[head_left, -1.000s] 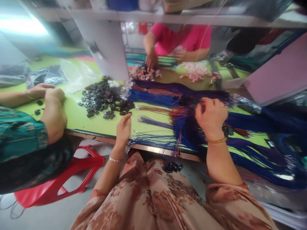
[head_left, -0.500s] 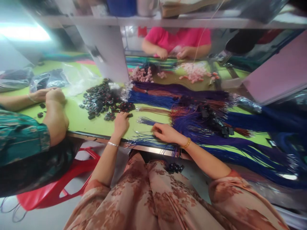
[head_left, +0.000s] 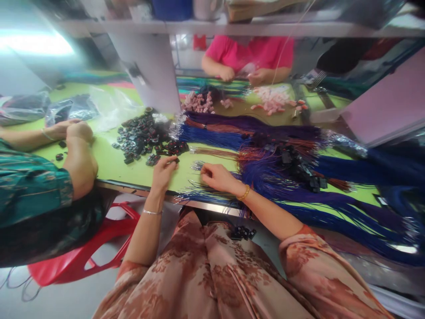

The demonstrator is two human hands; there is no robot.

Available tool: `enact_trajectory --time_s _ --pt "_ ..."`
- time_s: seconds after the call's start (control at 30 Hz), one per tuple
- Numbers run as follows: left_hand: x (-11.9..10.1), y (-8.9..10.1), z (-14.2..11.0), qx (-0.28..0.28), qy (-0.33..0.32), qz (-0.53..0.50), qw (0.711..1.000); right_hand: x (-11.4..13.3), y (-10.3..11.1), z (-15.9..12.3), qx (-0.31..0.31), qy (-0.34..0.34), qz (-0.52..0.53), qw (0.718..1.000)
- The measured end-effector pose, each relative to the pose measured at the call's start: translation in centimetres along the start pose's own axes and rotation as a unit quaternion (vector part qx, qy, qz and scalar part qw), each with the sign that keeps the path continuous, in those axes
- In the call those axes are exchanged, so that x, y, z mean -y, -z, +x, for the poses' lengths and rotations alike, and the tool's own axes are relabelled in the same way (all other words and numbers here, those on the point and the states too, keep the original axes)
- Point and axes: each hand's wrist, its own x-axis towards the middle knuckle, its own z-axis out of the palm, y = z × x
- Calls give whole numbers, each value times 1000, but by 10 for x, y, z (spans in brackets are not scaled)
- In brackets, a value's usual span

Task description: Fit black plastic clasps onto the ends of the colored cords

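Note:
My left hand (head_left: pixel 163 173) is closed in a pinch on a small black connector housing (head_left: pixel 176 160), just in front of the pile of black housings (head_left: pixel 146 135). To its right, my right hand (head_left: pixel 218 178) has its fingers curled together above the blue wires (head_left: pixel 195 191). Whatever is between those fingertips is too small to make out. Silvery terminals tip the wire ends near both hands. Behind my right hand lies a bundle of brown wires (head_left: pixel 215 153), its ends pointing left.
Wired black connectors (head_left: pixel 299 166) lie on blue wire bundles at right. A co-worker's hands (head_left: pixel 78 130) rest at left near plastic bags (head_left: pixel 71 110). Across the table, another person in pink handles things near pink housings (head_left: pixel 270 101). A red chair (head_left: pixel 83 254) stands below left.
My right hand has moved left, toward the wire tips and my left hand. My left hand has drawn slightly back from the pile, still pinching the black housing.

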Motion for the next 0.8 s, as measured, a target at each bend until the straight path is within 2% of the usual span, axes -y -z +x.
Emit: enact_trajectory --time_s 0.07,0.17,0.33,0.43,0.53,0.63,0.8 --pt "-3 0 -8 -6 48 -84 995 3 -5 3 -4 13 64 998" --pt "-8 0 -23 4 81 -139 987 8 -11 7 -6 19 139 990" --pt "-17 -3 -43 43 120 -214 968 16 -15 8 -6 6 220 976" --pt "-20 -5 -51 87 159 -241 953 16 -16 5 -14 -18 250 968" --pt "-21 -8 -57 124 184 -275 936 15 -17 2 -32 -30 250 967" --pt "-22 -12 -62 136 195 -310 920 15 -18 -1 -57 -24 225 972" --pt "-21 -21 -67 135 186 -327 917 11 -21 -3 -103 14 167 981"
